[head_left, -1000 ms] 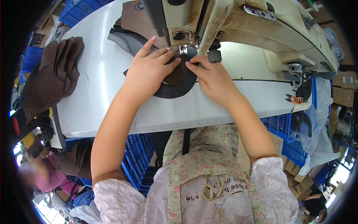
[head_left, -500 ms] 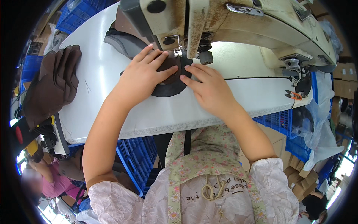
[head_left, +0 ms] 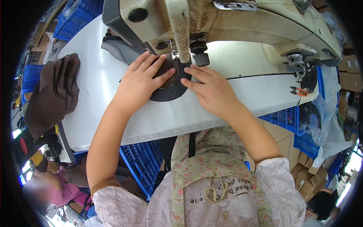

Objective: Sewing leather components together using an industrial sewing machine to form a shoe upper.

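Note:
A curved black piece (head_left: pixel 170 94) with a brown inner part lies under the presser foot (head_left: pixel 175 55) of a sewing machine (head_left: pixel 242 26). My left hand (head_left: pixel 139 84) rests flat on its left side, fingers spread, fingertips close to the foot. From the right, my right hand (head_left: pixel 212 90) touches the black edge with its fingertips; the fingers are stretched out and slightly apart. Beyond my left hand a grey padded piece (head_left: pixel 119 49) sticks out toward the far left; whether it joins the black one is hidden.
A stack of brown cut pieces (head_left: pixel 53 90) hangs over the left end of the white table (head_left: pixel 174 121). Orange-handled thread snips (head_left: pixel 300 91) lie at the right. Blue crates (head_left: pixel 141 166) stand below the table. A person in pink (head_left: pixel 68 189) sits at the lower left.
The whole view has shifted a little, so the machine appears farther left. Both hands stay on the black piece, with nearly the same finger positions.

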`<state>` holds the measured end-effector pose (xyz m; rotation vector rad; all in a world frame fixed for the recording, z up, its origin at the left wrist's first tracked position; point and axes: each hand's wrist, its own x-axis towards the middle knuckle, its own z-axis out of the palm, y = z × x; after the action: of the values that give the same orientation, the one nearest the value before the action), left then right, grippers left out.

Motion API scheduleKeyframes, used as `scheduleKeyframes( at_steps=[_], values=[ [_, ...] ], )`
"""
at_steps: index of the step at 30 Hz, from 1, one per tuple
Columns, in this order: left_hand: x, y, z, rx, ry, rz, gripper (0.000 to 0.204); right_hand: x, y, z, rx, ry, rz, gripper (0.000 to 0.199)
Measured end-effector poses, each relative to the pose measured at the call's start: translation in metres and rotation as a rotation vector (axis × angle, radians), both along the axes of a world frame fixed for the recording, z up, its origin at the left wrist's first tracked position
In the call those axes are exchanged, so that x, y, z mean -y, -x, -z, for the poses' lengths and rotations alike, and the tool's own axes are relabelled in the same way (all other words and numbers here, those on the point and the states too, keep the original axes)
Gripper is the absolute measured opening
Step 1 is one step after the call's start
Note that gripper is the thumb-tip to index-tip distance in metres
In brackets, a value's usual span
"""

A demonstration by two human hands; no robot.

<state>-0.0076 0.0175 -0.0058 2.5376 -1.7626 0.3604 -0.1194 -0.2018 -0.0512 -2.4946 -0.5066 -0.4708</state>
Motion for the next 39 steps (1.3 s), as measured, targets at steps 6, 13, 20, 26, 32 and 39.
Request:
scheduleKeyframes(
  at_steps=[6, 13, 20, 26, 32, 39],
  values=[
    [-0.0005, -0.0016, 0.0005, 0.019, -0.008, -0.002, 0.053, 0.0032, -0.0011, -0.0002, -0.013, 0.004, -0.019, 0.030],
    [-0.0009, -0.0016, 0.0019, -0.013, 0.006, 0.000, 0.052, 0.0046, -0.0018, -0.0015, -0.032, -0.025, -0.020, 0.029],
    [0.0000, -0.0014, 0.0030, 0.005, 0.018, 0.013, 0.051, 0.0030, -0.0018, -0.0008, -0.023, -0.009, -0.018, 0.027],
    [0.0012, 0.0018, 0.0022, 0.009, -0.001, 0.033, 0.051, 0.0017, -0.0006, -0.0024, -0.029, -0.012, -0.012, 0.029],
    [0.0016, 0.0045, 0.0048, -0.026, 0.019, 0.046, 0.051, -0.0030, 0.0012, -0.0062, -0.014, 0.041, 0.006, 0.028],
    [0.0018, 0.0051, 0.0076, -0.003, 0.036, 0.038, 0.049, -0.0039, 0.0008, -0.0068, 0.012, 0.060, 0.024, 0.027]
  ],
)
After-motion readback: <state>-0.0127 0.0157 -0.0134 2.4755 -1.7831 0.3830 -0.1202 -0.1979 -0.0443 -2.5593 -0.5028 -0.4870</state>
